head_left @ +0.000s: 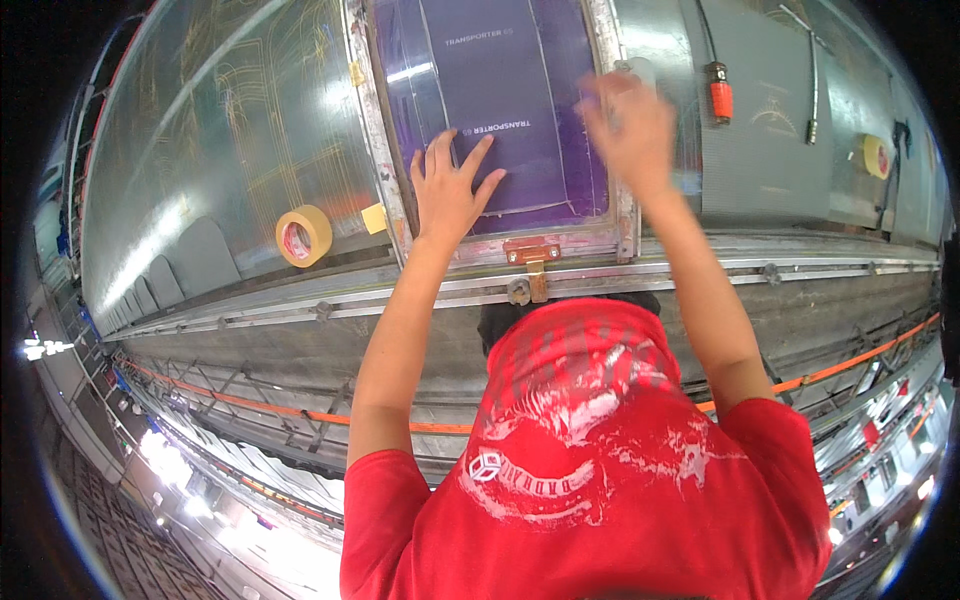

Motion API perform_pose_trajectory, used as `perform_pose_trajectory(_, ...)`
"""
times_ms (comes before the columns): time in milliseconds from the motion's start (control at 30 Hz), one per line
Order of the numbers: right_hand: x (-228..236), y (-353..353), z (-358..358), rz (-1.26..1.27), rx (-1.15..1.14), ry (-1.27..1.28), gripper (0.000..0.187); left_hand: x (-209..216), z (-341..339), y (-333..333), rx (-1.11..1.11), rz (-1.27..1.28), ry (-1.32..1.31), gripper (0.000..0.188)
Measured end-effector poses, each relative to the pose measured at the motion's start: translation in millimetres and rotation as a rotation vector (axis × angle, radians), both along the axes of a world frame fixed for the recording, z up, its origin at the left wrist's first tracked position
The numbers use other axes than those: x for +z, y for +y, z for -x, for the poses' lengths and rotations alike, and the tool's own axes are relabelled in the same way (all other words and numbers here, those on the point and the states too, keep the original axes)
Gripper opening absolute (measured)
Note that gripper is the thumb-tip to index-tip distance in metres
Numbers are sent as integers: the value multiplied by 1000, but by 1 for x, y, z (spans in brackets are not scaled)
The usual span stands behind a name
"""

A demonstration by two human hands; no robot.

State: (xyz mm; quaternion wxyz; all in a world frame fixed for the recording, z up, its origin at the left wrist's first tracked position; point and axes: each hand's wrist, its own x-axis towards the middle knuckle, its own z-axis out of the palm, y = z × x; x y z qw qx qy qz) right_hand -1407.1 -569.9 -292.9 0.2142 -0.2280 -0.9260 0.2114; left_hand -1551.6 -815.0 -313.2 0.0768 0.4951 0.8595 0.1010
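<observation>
A screen printing frame (378, 130) with worn metal sides lies before me on the long work surface. Its mesh is purple, with a dark purple panel (490, 90) of pale lettering in the middle and clear tape-like strips along its edges. My left hand (452, 195) rests flat on the mesh's left part, fingers spread and holding nothing. Over the frame's right side is my right hand (637, 135), smeared by motion. Whether it holds anything does not show. Just beyond its fingers, a pale rounded thing (640, 70) is too blurred to name.
A yellow tape roll (304, 236) lies left of the frame, near a small yellow tape piece (374, 218). To the right are a red-and-black cable connector (719, 95), a thin metal rod (812, 90) and another tape roll (876, 157). A metal rail (700, 266) runs along the near edge.
</observation>
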Motion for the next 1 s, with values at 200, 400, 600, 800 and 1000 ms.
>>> perform_pose_trajectory(200, -39, 66, -10, 553, -404, -10, 36, -27, -22, 18, 47, 158, -42, 83)
perform_pose_trajectory(400, -44, 53, -6, 797, -361, 80, 31, -37, -21, 15, 49, 155, -91, 101)
perform_pose_trajectory(600, -44, 52, 1, 754, -350, 90, 31, -40, -17, 17, 58, 164, -117, 102)
perform_pose_trajectory(800, -49, 58, -6, 745, -399, 26, 31, -39, -16, 11, 33, 165, -140, 97)
perform_pose_trajectory(1000, -47, 54, -2, 604, -423, 12, 34, -39, 0, -1, 134, -11, -100, 94)
